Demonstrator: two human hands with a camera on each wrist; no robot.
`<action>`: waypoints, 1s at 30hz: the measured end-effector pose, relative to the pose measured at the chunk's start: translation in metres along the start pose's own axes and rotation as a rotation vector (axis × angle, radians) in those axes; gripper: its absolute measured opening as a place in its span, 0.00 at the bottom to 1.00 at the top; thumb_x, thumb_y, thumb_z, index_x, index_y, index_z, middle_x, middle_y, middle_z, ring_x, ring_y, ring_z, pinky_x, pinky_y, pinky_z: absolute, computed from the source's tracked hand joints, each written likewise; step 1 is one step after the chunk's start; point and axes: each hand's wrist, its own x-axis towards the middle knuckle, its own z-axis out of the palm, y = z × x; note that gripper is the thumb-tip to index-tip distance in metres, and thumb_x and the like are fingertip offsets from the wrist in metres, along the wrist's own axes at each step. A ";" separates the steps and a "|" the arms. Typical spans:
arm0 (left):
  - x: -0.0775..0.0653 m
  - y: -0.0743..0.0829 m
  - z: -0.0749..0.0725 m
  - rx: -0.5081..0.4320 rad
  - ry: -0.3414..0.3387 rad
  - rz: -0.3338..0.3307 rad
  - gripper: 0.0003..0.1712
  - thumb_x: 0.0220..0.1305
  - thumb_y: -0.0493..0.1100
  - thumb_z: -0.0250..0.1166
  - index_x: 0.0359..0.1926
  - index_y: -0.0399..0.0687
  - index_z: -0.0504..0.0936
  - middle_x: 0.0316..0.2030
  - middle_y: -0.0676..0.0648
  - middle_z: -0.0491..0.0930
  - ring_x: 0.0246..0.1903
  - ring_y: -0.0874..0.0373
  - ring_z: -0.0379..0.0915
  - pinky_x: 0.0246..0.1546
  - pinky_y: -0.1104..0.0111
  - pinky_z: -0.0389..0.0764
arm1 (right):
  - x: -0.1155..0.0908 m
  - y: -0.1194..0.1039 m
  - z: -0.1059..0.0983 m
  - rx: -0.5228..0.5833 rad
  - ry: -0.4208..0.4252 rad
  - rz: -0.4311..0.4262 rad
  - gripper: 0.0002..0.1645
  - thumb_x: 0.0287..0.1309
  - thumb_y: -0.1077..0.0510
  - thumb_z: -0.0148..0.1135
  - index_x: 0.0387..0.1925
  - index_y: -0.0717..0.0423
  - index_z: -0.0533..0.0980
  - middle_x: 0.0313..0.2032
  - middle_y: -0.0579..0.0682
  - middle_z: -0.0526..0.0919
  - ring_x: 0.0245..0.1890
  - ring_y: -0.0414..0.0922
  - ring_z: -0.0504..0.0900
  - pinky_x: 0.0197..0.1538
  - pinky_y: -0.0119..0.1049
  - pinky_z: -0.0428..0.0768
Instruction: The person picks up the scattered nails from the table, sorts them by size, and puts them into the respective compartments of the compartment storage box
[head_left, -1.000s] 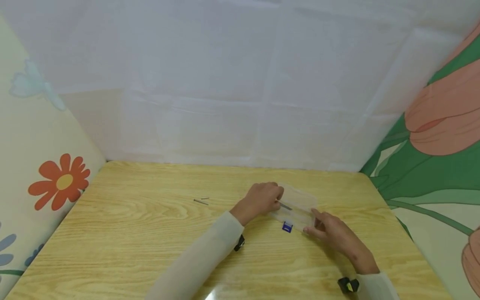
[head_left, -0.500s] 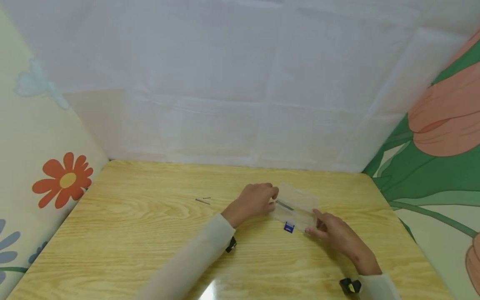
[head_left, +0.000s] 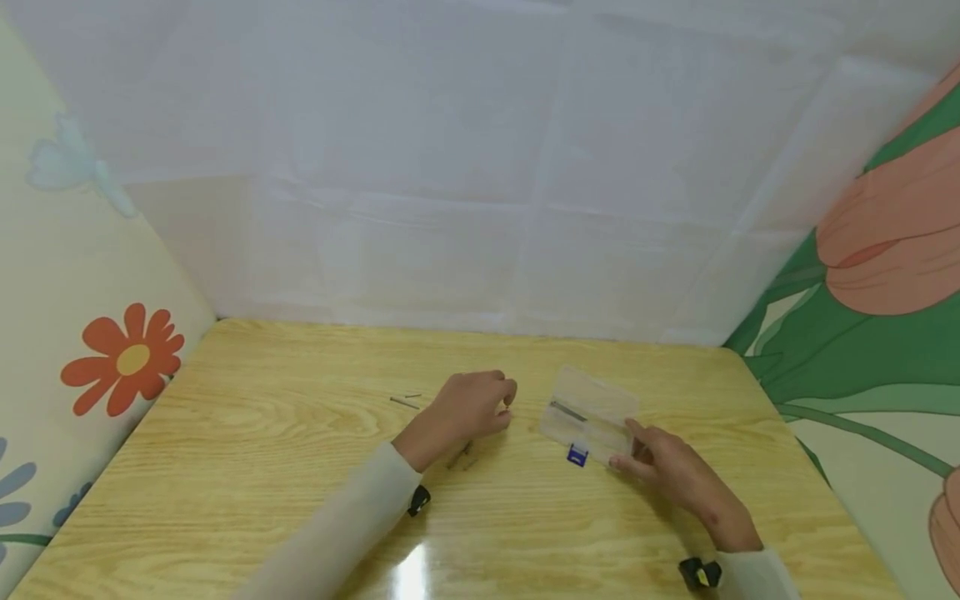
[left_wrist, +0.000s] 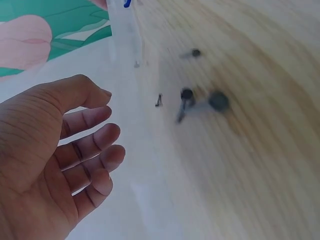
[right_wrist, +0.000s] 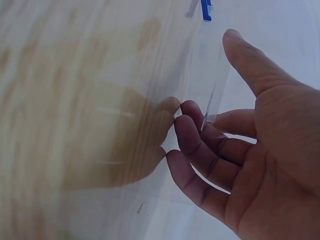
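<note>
Gripping the right end of a clear box (head_left: 600,396) on the tabletop (head_left: 315,467), the right hand (head_left: 671,467) appears in the head view; the box has a blue latch (head_left: 577,455) on its near side and a slim metal piece (head_left: 570,411) within its outline. The left hand (head_left: 461,410) hovers left of the box, apart from it, near small screws (head_left: 459,456); two thin pins (head_left: 404,403) lie farther left.

The left wrist view shows the left fingers loosely bent, thumb and tips apart, beside blurred dark-headed screws.

In the right wrist view, fingers curl against the box's clear wall, some tips meeting the tabletop
</note>
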 end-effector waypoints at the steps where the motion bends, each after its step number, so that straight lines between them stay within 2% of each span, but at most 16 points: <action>1: -0.003 -0.002 -0.001 0.000 0.006 -0.002 0.08 0.69 0.45 0.66 0.46 0.52 0.85 0.39 0.52 0.81 0.25 0.63 0.68 0.21 0.68 0.71 | 0.000 0.000 0.000 -0.002 0.001 -0.001 0.51 0.66 0.41 0.67 0.71 0.76 0.62 0.34 0.45 0.80 0.35 0.40 0.79 0.43 0.46 0.80; 8: -0.026 -0.019 -0.008 0.021 -0.007 -0.049 0.08 0.70 0.47 0.66 0.46 0.52 0.84 0.38 0.52 0.79 0.23 0.62 0.67 0.20 0.66 0.70 | 0.000 0.000 0.001 -0.013 0.003 0.010 0.51 0.66 0.41 0.67 0.71 0.76 0.62 0.34 0.45 0.80 0.35 0.40 0.79 0.43 0.45 0.80; 16: -0.049 -0.045 -0.015 0.031 0.019 -0.100 0.08 0.68 0.47 0.70 0.44 0.51 0.84 0.36 0.52 0.79 0.20 0.62 0.63 0.17 0.68 0.65 | 0.000 -0.001 0.001 -0.019 0.012 -0.008 0.50 0.67 0.42 0.67 0.70 0.77 0.62 0.34 0.45 0.79 0.35 0.40 0.79 0.43 0.46 0.79; 23: -0.066 -0.065 -0.030 -0.003 0.046 -0.164 0.07 0.68 0.44 0.70 0.44 0.48 0.84 0.37 0.50 0.79 0.26 0.59 0.73 0.19 0.67 0.69 | 0.001 0.000 0.001 -0.033 0.022 -0.012 0.49 0.66 0.42 0.68 0.70 0.77 0.63 0.34 0.45 0.80 0.35 0.40 0.79 0.43 0.45 0.79; 30: -0.078 -0.084 -0.037 -0.042 0.007 -0.215 0.09 0.66 0.42 0.71 0.45 0.46 0.84 0.37 0.50 0.78 0.30 0.57 0.76 0.22 0.66 0.73 | 0.001 0.000 0.001 -0.035 0.016 -0.009 0.49 0.66 0.42 0.67 0.70 0.76 0.63 0.35 0.45 0.80 0.36 0.40 0.79 0.43 0.46 0.80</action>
